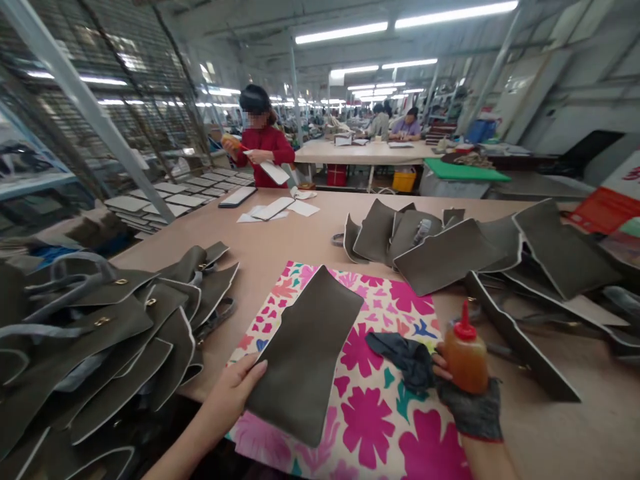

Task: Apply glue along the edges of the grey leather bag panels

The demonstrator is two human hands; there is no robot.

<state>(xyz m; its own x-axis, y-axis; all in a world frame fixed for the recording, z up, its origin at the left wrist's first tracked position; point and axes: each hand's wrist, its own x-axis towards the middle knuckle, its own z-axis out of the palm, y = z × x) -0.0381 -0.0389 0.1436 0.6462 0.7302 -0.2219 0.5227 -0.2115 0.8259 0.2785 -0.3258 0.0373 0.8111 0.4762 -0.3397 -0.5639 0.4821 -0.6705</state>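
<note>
My left hand (pixel 245 380) has its thumb on top of a dark olive leather-like panel (pixel 310 347), gripping it at the near left edge. The panel lies tilted over a flower-patterned sheet (pixel 367 407) in pink, white and green. In my right hand (pixel 470 403), which wears a dark glove with bare fingertips, is an upright squeeze bottle (pixel 466 360) of amber liquid with a red nozzle cap. A crumpled dark cloth (pixel 405 360) lies on the sheet beside the fingers of that hand.
Dark bag pieces with wrapped handles (pixel 95 320) are heaped at left. More dark panels (pixel 450 250) stand and lie at right. White-faced pieces (pixel 274 208) rest at the table's far left. Across it, a person in red (pixel 270 143) holds a bottle and a pale piece.
</note>
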